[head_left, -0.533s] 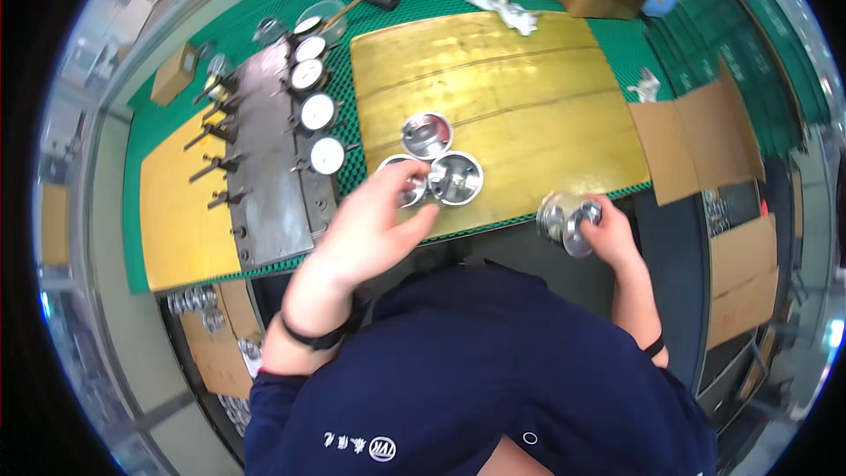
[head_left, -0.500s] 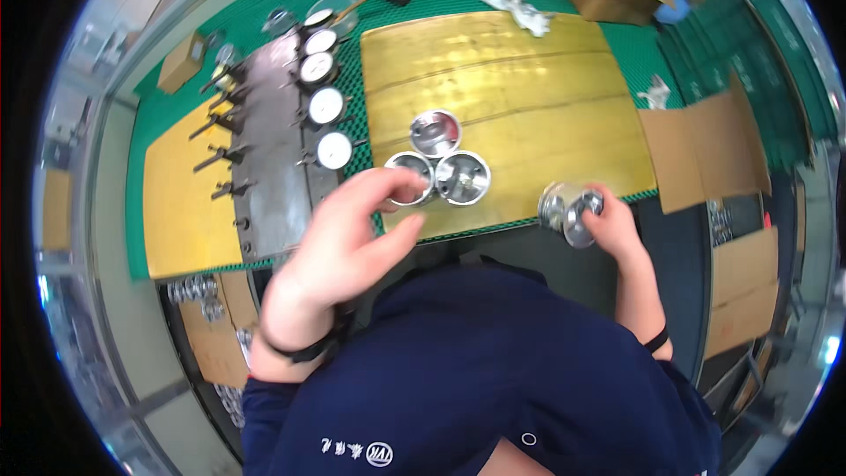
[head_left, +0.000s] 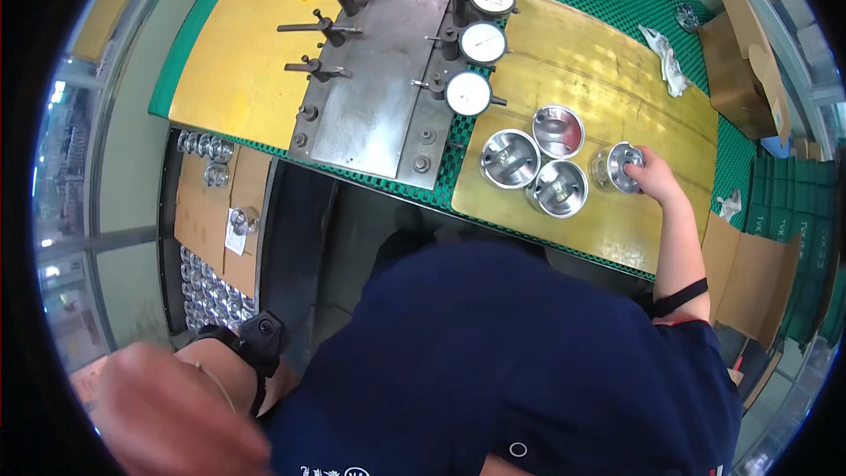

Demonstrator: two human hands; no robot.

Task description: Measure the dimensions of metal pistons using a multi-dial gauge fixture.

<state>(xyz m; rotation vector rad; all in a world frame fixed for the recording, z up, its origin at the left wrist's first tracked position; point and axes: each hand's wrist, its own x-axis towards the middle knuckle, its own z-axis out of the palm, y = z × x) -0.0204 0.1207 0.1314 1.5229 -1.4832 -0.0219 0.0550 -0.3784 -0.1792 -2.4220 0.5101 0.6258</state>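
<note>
My right hand grips a shiny metal piston that is tilted on its side, its fingers wrapped round one end. The piston is over the yellow board, and whether it touches the board I cannot tell. Just left of it three more pistons stand close together with open tops: one at the back, one at the left and one in front. My left hand is low at the left, away from the table and smeared by motion, so its fingers cannot be made out.
A steel plate with clamps and dial gauges runs left of the yellow board. Rows of pistons lie in a box at lower left. A white rag and cardboard box sit at back right.
The view has turned toward the left. My left hand has moved from beside the three pistons to the lower left. My right hand has brought its piston from the front edge over the board.
</note>
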